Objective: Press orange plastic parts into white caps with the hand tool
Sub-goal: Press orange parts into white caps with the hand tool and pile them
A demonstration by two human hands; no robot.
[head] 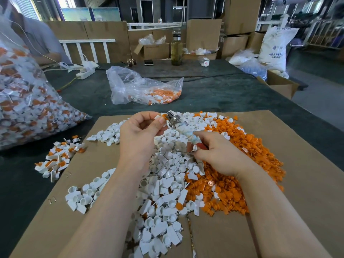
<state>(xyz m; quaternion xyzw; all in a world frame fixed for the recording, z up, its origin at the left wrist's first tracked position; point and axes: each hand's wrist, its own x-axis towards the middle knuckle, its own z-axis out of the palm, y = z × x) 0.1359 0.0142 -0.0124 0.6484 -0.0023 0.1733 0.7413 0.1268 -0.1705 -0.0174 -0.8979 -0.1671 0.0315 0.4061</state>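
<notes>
Both hands are raised just above the heaps, working the hand tool between them. The right hand has its fingers curled round the tool's lower end, where a bit of red handle shows, and the left hand pinches a small white cap with an orange part between thumb and fingertips, held right against the tool's shiny metal head. Under the hands lies a flattened sheet of cardboard spread on the counter, which is covered in dark green cloth. On the cardboard, a big heap of loose white caps runs from the near edge up between the forearms, and a heap of orange parts lies touching it on the right side. To the left, partly off the cardboard, sits a small pile of assembled pieces, white with orange showing. Farther left a large clear bag bulges with more white and orange pieces. Beyond the hands, mid-counter, a smaller clear plastic bag lies slumped open with orange and white bits inside. At the far edge stand a glass bottle of yellowish liquid, a phone and a white power strip. Another person's sleeve shows at the far left. Behind are stacked cardboard boxes and a white sack printed ABS RESIN.
</notes>
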